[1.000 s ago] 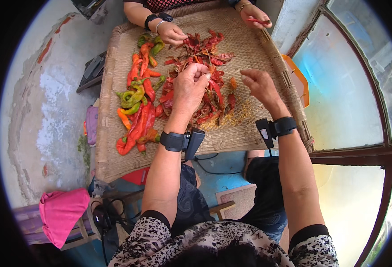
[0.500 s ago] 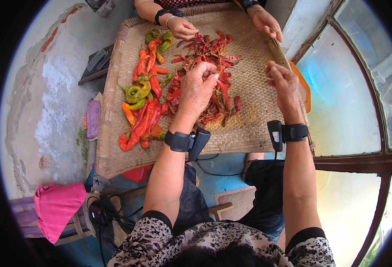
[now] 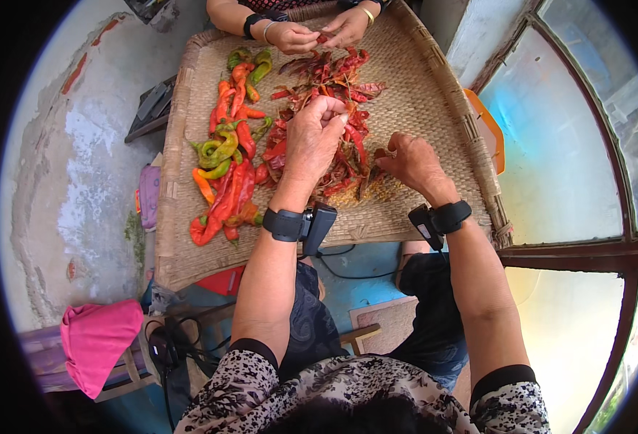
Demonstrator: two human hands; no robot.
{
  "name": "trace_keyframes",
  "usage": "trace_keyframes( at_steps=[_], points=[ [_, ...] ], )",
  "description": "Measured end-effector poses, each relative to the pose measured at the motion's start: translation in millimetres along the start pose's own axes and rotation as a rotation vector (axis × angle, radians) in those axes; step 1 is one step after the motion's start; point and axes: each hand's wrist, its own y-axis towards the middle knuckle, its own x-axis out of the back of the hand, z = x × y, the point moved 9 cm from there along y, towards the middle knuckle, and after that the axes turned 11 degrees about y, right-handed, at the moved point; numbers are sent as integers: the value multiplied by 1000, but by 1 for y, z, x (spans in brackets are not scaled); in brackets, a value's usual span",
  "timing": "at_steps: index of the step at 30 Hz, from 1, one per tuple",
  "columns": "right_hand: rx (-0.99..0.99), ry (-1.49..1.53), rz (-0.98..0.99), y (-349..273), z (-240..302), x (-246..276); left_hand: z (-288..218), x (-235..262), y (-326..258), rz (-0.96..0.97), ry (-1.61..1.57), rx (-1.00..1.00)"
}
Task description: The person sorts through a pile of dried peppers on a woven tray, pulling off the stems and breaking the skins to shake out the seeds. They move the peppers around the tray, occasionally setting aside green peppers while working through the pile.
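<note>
My left hand (image 3: 317,134) is closed in a pinch over a pile of dried red chili peppers (image 3: 355,134), with a dried chili largely hidden at its fingertips. My right hand (image 3: 414,165) reaches in at the pile's right edge, fingers curled and tips together; a small brownish bit shows there, too little to name. Loose yellow seeds (image 3: 398,194) lie beneath it on the woven tray (image 3: 420,87). Fresh red, orange and green peppers (image 3: 235,181) form a row left of the pile. Both my wrists wear black straps with small devices.
Across the tray, another person's hands (image 3: 319,32) hold a small dark red piece together. A window (image 3: 558,145) and an orange-rimmed container (image 3: 489,130) are at the right. A pink cloth (image 3: 100,343) hangs at lower left beside black cables (image 3: 181,351).
My right hand has moved left and down from the tray's right edge to the chili pile. My left hand has barely shifted. The other person's right-side hand has come in to join their other one.
</note>
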Motion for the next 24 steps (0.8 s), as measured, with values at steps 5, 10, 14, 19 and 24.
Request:
trace_keyframes(
  at_steps=[5, 10, 14, 19, 24],
  points=[
    [19, -13, 39, 2, 1, -17, -2, 3, -1, 14, -12, -3],
    [42, -54, 2, 2, 7, -11, -2, 3, 0, 10, -27, -9],
    [33, 323, -66, 4, -5, 33, -2, 7, 0, -14, -15, -30],
    [-41, 1420, -336, 3, -63, 84, -5, 4, 0, -4, -27, -9],
    [-191, 1578, -504, -3, -68, 68, -1, 0, 1, -1, -3, -26]
  ],
)
